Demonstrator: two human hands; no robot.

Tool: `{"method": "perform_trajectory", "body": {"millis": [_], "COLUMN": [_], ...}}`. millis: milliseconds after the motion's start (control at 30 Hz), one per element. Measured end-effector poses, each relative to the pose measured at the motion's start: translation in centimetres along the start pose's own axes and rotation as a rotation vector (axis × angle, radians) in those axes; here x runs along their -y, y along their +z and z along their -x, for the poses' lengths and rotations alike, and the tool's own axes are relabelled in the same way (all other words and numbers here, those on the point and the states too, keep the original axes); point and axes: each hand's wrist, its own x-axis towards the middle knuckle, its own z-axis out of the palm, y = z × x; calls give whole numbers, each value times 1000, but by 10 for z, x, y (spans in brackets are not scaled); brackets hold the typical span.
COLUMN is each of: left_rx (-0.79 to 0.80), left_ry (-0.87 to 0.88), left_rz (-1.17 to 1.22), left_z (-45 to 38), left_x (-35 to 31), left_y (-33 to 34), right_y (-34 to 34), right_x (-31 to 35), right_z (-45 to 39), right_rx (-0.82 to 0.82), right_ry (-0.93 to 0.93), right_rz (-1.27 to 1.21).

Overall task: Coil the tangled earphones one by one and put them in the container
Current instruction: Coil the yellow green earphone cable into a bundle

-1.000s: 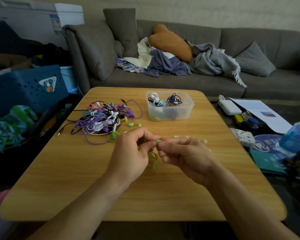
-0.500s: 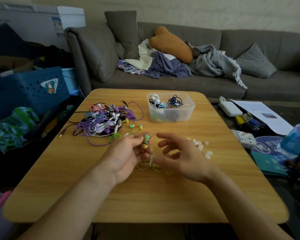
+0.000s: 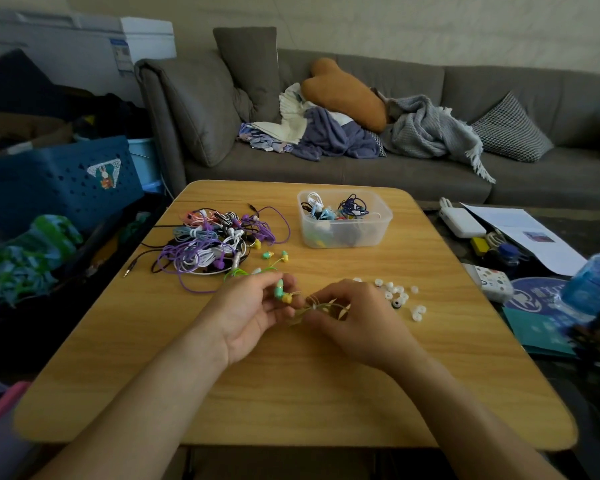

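The left hand [image 3: 253, 306] pinches the earbuds [image 3: 282, 292] of a yellow-green earphone; the right hand [image 3: 354, 317] grips its coiled cord [image 3: 321, 306] just above the table [image 3: 291, 393]. The container [image 3: 345, 220] lies straight ahead, beyond both hands, slightly nearer the right. No writing is legible.

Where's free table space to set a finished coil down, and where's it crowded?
Free: the near strip of the table under the forearms, and the far right between the container and the table edge. Crowded: earphone tangle far left, loose ear tips beside the right hand.
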Motion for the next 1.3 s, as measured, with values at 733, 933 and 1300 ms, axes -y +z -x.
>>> {"method": "perform_trajectory", "body": {"millis": [733,933,1300], "left_rx": [-481,-615,-626], "left_ry": [819,766,647], "left_rz": [-1402,-1391,-1525], "left_z": [-45,-47,-47], "left_x": [-15,-23,-18], "left_y": [-49,-69,-85], "right_y": [-64,-45,21], "right_x": [-12,-27,25], "right_z": [-181,-184,-108], "right_rx": [-54,28,-161], "right_ry": [56,82,-375], "right_rz": [142,319,121]}}
